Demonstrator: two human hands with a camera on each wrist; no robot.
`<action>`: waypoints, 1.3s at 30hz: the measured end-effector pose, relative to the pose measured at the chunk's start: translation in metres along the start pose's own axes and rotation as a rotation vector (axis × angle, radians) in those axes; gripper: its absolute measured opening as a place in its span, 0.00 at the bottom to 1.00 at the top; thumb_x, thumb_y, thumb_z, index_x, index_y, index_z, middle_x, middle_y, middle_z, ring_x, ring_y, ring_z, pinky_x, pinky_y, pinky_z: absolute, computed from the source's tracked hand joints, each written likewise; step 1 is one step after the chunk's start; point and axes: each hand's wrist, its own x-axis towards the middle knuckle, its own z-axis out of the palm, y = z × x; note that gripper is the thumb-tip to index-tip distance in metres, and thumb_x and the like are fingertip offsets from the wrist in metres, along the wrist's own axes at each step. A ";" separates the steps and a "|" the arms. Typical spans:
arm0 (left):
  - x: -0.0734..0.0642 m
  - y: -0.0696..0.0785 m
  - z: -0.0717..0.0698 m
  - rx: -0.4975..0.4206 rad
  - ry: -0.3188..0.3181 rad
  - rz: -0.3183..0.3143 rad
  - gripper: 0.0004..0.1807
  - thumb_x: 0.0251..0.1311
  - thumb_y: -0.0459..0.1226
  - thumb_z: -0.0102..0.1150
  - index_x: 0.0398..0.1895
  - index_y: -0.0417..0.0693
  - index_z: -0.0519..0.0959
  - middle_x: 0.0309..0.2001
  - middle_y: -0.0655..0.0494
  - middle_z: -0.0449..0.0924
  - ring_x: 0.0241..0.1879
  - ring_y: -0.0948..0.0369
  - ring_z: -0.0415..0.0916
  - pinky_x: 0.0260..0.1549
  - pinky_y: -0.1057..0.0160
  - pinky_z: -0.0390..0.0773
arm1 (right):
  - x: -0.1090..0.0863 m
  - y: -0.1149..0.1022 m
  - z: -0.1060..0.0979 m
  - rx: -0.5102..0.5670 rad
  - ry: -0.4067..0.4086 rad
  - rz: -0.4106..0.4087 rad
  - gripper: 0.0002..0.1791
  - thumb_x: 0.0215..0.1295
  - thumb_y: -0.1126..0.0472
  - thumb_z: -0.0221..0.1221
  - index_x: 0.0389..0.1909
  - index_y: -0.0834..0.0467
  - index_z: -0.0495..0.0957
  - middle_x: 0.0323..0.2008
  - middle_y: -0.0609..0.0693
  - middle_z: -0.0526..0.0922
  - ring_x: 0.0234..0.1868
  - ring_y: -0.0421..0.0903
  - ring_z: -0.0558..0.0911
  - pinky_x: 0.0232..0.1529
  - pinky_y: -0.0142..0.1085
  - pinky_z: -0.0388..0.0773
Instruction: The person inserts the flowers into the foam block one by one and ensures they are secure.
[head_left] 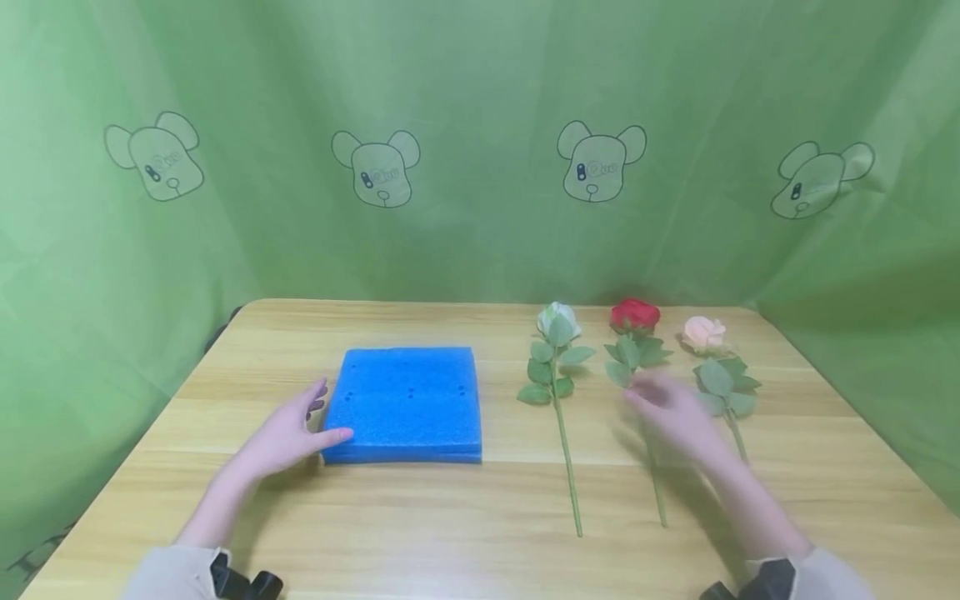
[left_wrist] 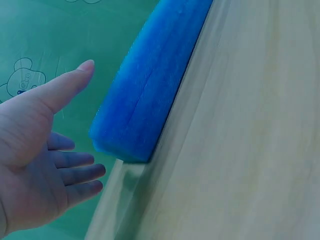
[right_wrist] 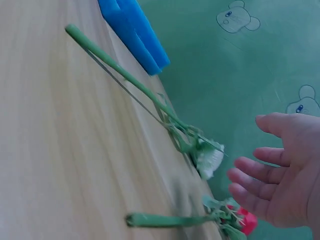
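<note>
A blue foam block [head_left: 408, 404] with several small holes in its top lies left of the table's middle. My left hand [head_left: 288, 433] is at its left side, thumb over the near left corner in the head view; the left wrist view shows the fingers spread and a gap to the foam [left_wrist: 150, 85]. My right hand [head_left: 675, 412], slightly blurred, hovers over the stem of the red rose [head_left: 635, 315], fingers loosely extended and holding nothing. Left of it lies a white rose [head_left: 558, 321] with a long green stem; to the right, a pink rose [head_left: 703, 332], its stem partly hidden by my forearm.
The wooden table [head_left: 450, 533] carries the foam and the three artificial roses, their blooms toward the far edge. Behind and beside it hangs a green curtain [head_left: 480, 233] printed with cartoon bear heads. Dark straps with cameras [head_left: 243, 579] sit on both wrists.
</note>
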 end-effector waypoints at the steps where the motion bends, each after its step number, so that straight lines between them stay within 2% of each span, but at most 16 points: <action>1: -0.001 0.001 0.000 -0.020 -0.006 -0.002 0.54 0.53 0.56 0.61 0.69 0.30 0.47 0.66 0.32 0.56 0.62 0.38 0.58 0.57 0.39 0.62 | 0.000 -0.001 0.002 0.049 -0.017 0.017 0.28 0.68 0.53 0.52 0.59 0.71 0.64 0.49 0.68 0.75 0.46 0.60 0.77 0.45 0.49 0.77; 4: -0.003 0.003 0.001 -0.073 -0.025 -0.008 0.53 0.53 0.54 0.62 0.69 0.31 0.47 0.66 0.33 0.56 0.62 0.38 0.58 0.57 0.40 0.63 | 0.001 -0.001 0.010 0.233 -0.074 0.094 0.29 0.67 0.55 0.53 0.61 0.70 0.61 0.47 0.69 0.75 0.41 0.58 0.79 0.40 0.44 0.81; 6: -0.003 0.005 0.000 -0.103 -0.034 -0.001 0.52 0.52 0.52 0.63 0.69 0.30 0.48 0.65 0.32 0.56 0.62 0.38 0.58 0.58 0.41 0.63 | 0.002 -0.001 0.016 0.387 -0.113 0.165 0.31 0.65 0.57 0.55 0.63 0.69 0.58 0.47 0.69 0.74 0.40 0.56 0.79 0.40 0.43 0.81; 9: -0.003 0.006 0.000 -0.115 -0.045 0.013 0.50 0.52 0.49 0.65 0.67 0.28 0.51 0.64 0.30 0.57 0.61 0.37 0.59 0.58 0.41 0.63 | 0.005 -0.001 0.025 0.470 -0.153 0.222 0.33 0.64 0.58 0.57 0.64 0.69 0.57 0.46 0.69 0.75 0.39 0.55 0.80 0.40 0.42 0.81; 13: -0.003 0.008 -0.001 -0.110 -0.068 0.019 0.49 0.52 0.48 0.65 0.66 0.25 0.52 0.63 0.29 0.58 0.60 0.37 0.60 0.58 0.41 0.62 | 0.010 0.000 0.033 0.384 -0.195 0.163 0.32 0.64 0.59 0.56 0.61 0.75 0.58 0.42 0.68 0.79 0.38 0.55 0.81 0.39 0.42 0.81; 15: -0.003 0.008 -0.001 -0.118 -0.077 0.017 0.49 0.52 0.48 0.65 0.66 0.26 0.52 0.63 0.29 0.58 0.61 0.37 0.59 0.59 0.41 0.61 | 0.011 0.000 0.036 0.377 -0.222 0.142 0.32 0.64 0.59 0.56 0.60 0.76 0.58 0.42 0.68 0.79 0.38 0.56 0.82 0.40 0.42 0.82; 21: -0.002 0.006 -0.001 -0.201 -0.097 0.009 0.48 0.53 0.44 0.65 0.67 0.26 0.50 0.63 0.28 0.57 0.61 0.36 0.58 0.59 0.41 0.62 | 0.015 -0.001 0.045 0.429 -0.291 0.141 0.33 0.64 0.59 0.55 0.61 0.78 0.57 0.44 0.68 0.79 0.39 0.56 0.83 0.39 0.44 0.82; 28: 0.001 0.004 -0.001 -0.300 -0.132 -0.024 0.49 0.52 0.40 0.66 0.69 0.29 0.48 0.62 0.28 0.60 0.60 0.36 0.60 0.57 0.42 0.65 | 0.018 -0.003 0.055 0.429 -0.292 0.198 0.32 0.62 0.59 0.57 0.60 0.74 0.60 0.44 0.66 0.79 0.36 0.52 0.83 0.35 0.42 0.83; 39: -0.001 0.002 -0.002 -0.298 -0.133 -0.036 0.48 0.51 0.39 0.66 0.68 0.29 0.49 0.61 0.28 0.61 0.59 0.36 0.62 0.56 0.42 0.66 | 0.020 -0.007 0.067 0.388 -0.249 0.276 0.31 0.57 0.65 0.61 0.59 0.72 0.63 0.32 0.55 0.82 0.29 0.46 0.80 0.26 0.35 0.81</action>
